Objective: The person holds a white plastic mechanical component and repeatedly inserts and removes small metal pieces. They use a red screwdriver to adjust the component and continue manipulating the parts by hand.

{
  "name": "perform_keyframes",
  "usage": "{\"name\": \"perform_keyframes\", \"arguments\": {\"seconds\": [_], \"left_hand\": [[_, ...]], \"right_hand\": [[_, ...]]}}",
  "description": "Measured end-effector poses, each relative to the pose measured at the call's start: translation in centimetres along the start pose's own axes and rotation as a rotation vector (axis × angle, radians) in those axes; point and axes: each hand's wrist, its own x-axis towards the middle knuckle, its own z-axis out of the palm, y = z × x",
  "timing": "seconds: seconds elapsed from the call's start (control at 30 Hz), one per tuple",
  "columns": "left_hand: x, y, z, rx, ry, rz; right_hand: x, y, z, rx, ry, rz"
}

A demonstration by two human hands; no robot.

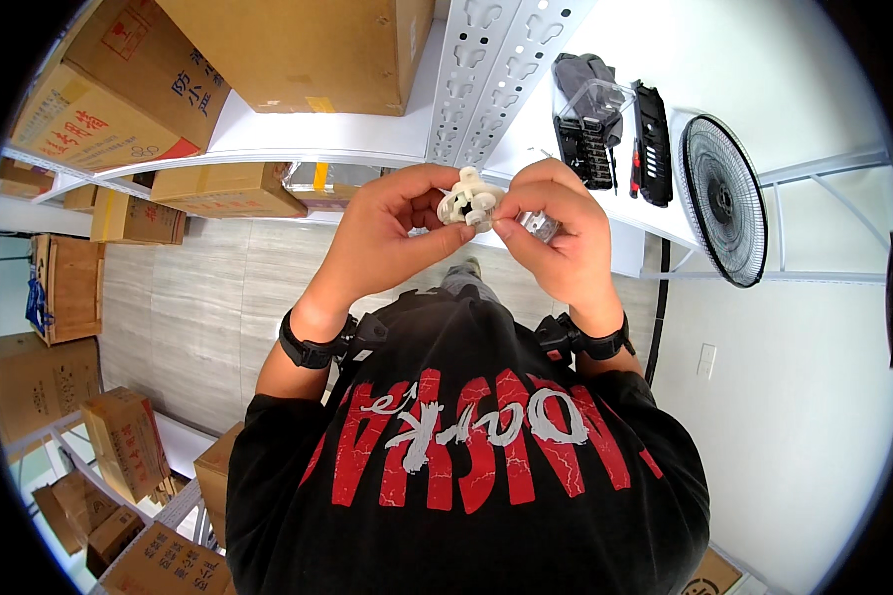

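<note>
Largest first, we have the grey floor (193, 317) stretching open to our left, and the big carton (308, 59) on the shelf ahead, leaving little room to push forward past the perforated upright (466, 89). The white table (620, 223) lies ahead to the right, its near edge just beyond our right hand (574, 243). On it the round fan grille (724, 203) takes up the right end, with the open black tool case (652, 144) beside it, so bare surface shows mainly along the front. Both hands hang in free air, clear of our body. Our left hand (379, 243) has its grip closed around the white plastic part (471, 186), between the hands; our right grip is pinched near that part, with a small clear packet (540, 226) under the fingers. We judge the handwork as under way: the part is in hand, but whether anything is fastened, and how much remains, we cannot tell.
</note>
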Motion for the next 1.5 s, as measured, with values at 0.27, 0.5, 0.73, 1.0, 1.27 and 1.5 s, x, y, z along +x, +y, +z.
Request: {"name": "perform_keyframes", "arguments": {"seconds": [0.27, 0.5, 0.73, 1.0, 1.27, 1.5], "left_hand": [[0.2, 0.6, -0.5, -0.140, -0.012, -0.162], [0.1, 1.2, -1.1, -0.235, -0.164, -0.387], [-0.3, 1.3, -1.1, -0.306, -0.250, -0.348], [-0.2, 1.3, -0.6, -0.347, -0.243, -0.388], [-0.1, 0.3, -0.1, -0.436, -0.214, -0.431], [0.6, -2.4, 0.6, -0.580, -0.246, -0.514]], "right_hand": [[-0.1, 0.5, 0.1, 0.072, 0.043, 0.062], [0.2, 0.3, 0.0, -0.066, 0.034, -0.019], [0.0, -0.7, 0.1, -0.097, -0.035, -0.018], [0.0, -0.8, -0.3, -0.096, -0.047, 0.007], [-0.6, 0.0, -0.3, -0.009, -0.004, 0.110], [-1.9, 1.3, -0.9, 0.079, 0.053, 0.237]]}}
